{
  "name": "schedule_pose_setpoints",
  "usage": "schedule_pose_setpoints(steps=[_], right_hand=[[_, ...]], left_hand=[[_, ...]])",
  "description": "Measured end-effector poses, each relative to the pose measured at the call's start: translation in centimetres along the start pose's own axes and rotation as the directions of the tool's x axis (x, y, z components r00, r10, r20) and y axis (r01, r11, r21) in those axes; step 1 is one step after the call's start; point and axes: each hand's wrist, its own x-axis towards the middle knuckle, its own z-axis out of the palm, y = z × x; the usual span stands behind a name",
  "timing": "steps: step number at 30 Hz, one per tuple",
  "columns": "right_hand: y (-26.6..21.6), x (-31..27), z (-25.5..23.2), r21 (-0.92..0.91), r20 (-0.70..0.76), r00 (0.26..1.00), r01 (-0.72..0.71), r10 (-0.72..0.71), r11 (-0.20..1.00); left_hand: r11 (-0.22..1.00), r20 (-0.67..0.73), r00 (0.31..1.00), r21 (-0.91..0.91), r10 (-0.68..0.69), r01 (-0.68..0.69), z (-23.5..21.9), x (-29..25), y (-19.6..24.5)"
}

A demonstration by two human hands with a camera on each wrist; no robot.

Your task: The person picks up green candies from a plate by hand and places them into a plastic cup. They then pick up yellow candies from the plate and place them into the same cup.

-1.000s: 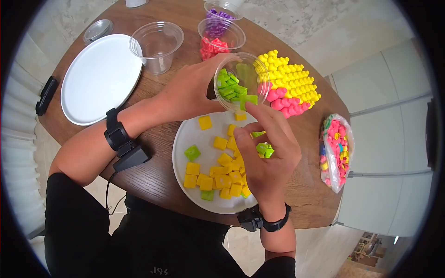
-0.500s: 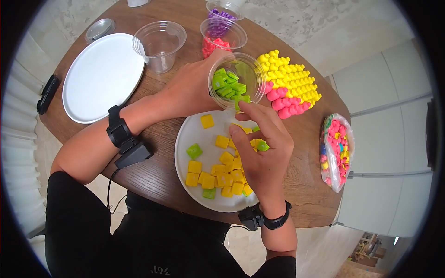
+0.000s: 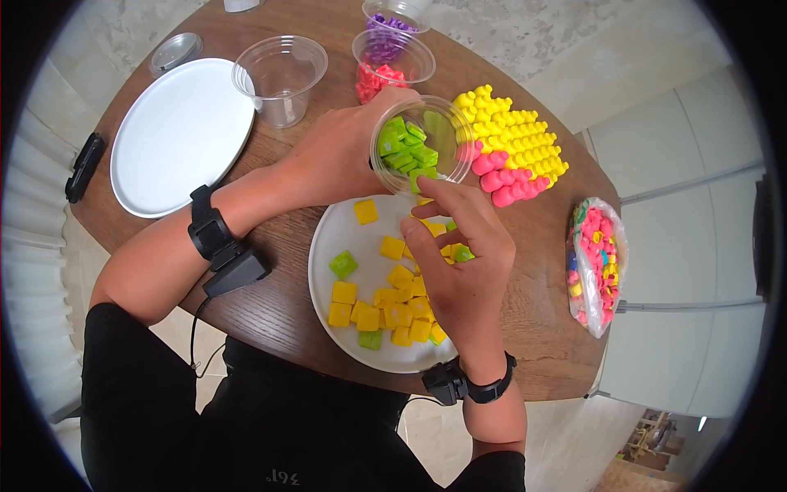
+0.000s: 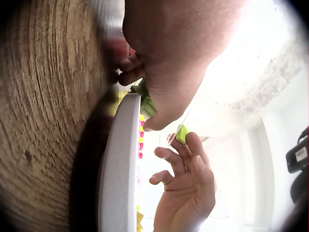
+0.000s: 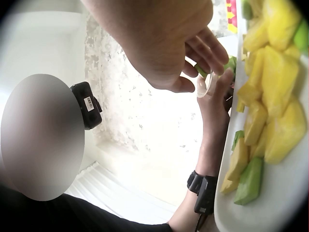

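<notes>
My left hand (image 3: 352,131) grips a clear plastic cup (image 3: 461,123) tilted toward me, over the far edge of a white plate (image 3: 361,238). Inside the cup lie several green squares (image 3: 398,148). At its near rim, one green square (image 4: 182,135) is against the fingertips of my right hand (image 3: 471,271), whose thumb stands apart from it with the fingers loosely bent. Yellow squares (image 3: 398,316) cover much of the plate below. A few green squares (image 3: 343,264) lie among them, and the right hand hides some of the pieces.
Beyond the left forearm stand an empty clear cup (image 3: 283,82), an oval white plate (image 3: 180,139) and cups of red (image 3: 381,80) and purple pieces (image 3: 389,45). To the right are yellow bottle-shaped pieces (image 3: 516,131), pink ones (image 3: 512,180) and a filled plastic bag (image 3: 596,262).
My right hand has shifted slightly left along the cup's rim, and the green square at its fingertips has moved left with it. The left hand keeps its hold on the cup.
</notes>
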Motion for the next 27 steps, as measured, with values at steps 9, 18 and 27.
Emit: schedule_pose_setpoints(steps=[9,18,27], right_hand=[[0.1,0.0,-0.1,0.002,0.013,1.0,-0.007,0.007,1.0],[-1.8,0.5,-0.1,0.037,-0.039,0.997,-0.064,0.066,0.997],[-1.1,-0.3,-0.8,-0.048,0.173,0.98,0.104,-0.094,0.993]], left_hand=[[0.994,-0.036,0.994,-0.002,0.108,-0.108,0.2,0.0,0.0],[0.989,-0.052,0.987,-0.01,0.149,-0.15,0.2,-0.1,-0.4],[0.994,-0.068,0.992,-0.009,0.109,-0.11,0.4,-0.1,-0.2]])
